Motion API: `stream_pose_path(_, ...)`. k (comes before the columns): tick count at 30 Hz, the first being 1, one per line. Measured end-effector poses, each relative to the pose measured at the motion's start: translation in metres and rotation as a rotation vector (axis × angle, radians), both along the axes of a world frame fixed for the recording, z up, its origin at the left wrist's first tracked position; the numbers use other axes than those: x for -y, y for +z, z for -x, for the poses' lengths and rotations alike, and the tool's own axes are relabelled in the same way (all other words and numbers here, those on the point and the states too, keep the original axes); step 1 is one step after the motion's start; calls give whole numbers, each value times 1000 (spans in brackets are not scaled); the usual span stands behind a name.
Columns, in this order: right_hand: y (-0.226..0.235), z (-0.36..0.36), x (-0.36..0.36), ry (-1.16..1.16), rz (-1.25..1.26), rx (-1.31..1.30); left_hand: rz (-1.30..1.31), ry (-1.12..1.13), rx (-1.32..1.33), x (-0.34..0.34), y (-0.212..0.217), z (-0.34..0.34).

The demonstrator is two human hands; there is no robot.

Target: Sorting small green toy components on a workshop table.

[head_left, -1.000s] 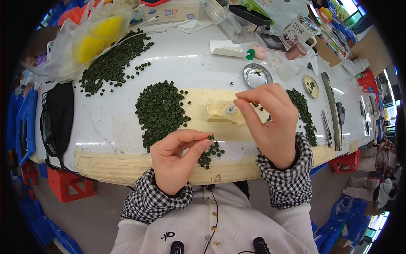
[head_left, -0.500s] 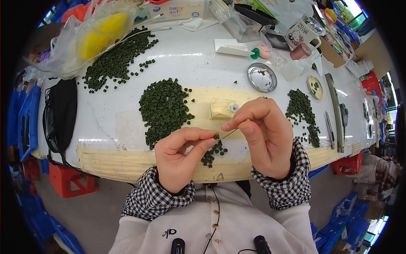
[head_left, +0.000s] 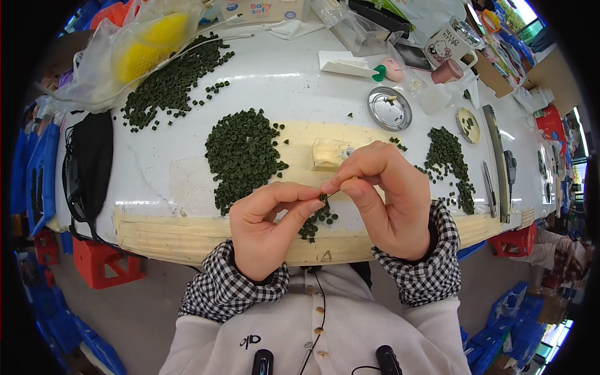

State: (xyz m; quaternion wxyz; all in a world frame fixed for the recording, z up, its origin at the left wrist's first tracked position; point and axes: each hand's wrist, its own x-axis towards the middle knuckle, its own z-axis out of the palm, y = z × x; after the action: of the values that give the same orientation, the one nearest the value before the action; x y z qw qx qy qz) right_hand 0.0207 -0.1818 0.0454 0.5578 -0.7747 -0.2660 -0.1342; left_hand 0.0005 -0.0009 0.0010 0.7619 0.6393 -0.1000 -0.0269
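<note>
Right hand (head_left: pixel 390 200) down from the pale block (head_left: pixel 330 153) now, fingertips meeting the left hand (head_left: pixel 265 228) over the desk (head_left: pixel 281 81). Both grips narrow, pinching one dark green bead (head_left: pixel 323 197) between them; threading seemingly underway.

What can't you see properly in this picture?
- Head view: the small dark green bead pinched between the left hand and right hand is mostly covered by fingertips and too small to make out.
- Any thread or needle there is too thin to confirm.
- The yellow things in the clear plastic bag are blurred by the plastic.
- The black bag bends away at the picture's rim.
</note>
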Motion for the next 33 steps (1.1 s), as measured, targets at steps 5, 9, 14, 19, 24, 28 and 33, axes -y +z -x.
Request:
stream_pose_path(5,6,2,5,59,118,-67,-16,-4,-17,-1,1,1)
stream_pose_path(9,4,3,6,32,40,-92,-10,-3,-11,0,0,0)
stream_pose_path(14,-3,-10,11,-338,30,131,0,-5,-20,-1,1,1)
stream_pose_path(19,-6,-19,13,-428,331,260,37,1,-52,0,4,1)
stream_pose_path(24,-8,-18,13,-407,483,241,64,6,-55,-1,4,1)
stream_pose_path(28,1,-6,10,-455,465,260,82,17,-56,-2,4,1)
stream_pose_path(33,4,33,6,-256,300,-23,112,24,-67,-1,3,2)
